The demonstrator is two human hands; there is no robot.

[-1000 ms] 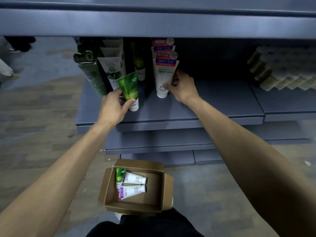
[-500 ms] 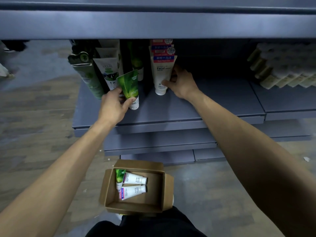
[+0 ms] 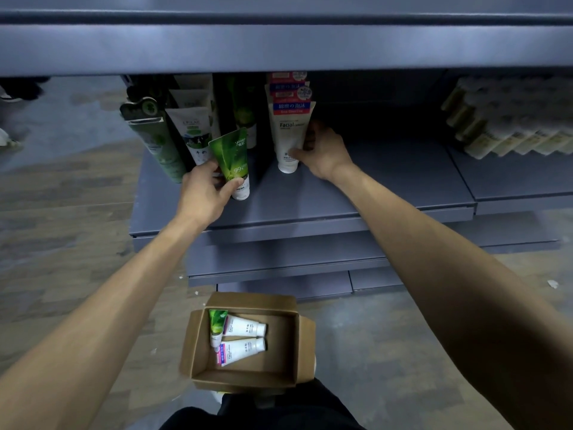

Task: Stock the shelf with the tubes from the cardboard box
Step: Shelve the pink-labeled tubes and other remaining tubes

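Cardboard box: set on the floor nearest the camera, flaps open, below the shelving; three tubes are seen inside.
Box contents: a small green tube lies along the left wall; two white tubes are laid side by side just beside it, caps to the right.
Left hand: reached to the front of the shelf; thumb and fingers are closed around the lower part of the green aloe tube.
Green aloe tube: stood cap down on the shelf board, tilted slightly, marked "99".
Shelf: a grey board at arm's reach, under an upper grey board.
Right hand: placed further back; the thumb is pressed on the front and the fingers are wrapped behind the white Facial tube.
White Facial tube: stood cap down at the front of a row of like tubes.
Other stock: green and white tubes are lined up left of the aloe tube; pale packs are stacked far right.
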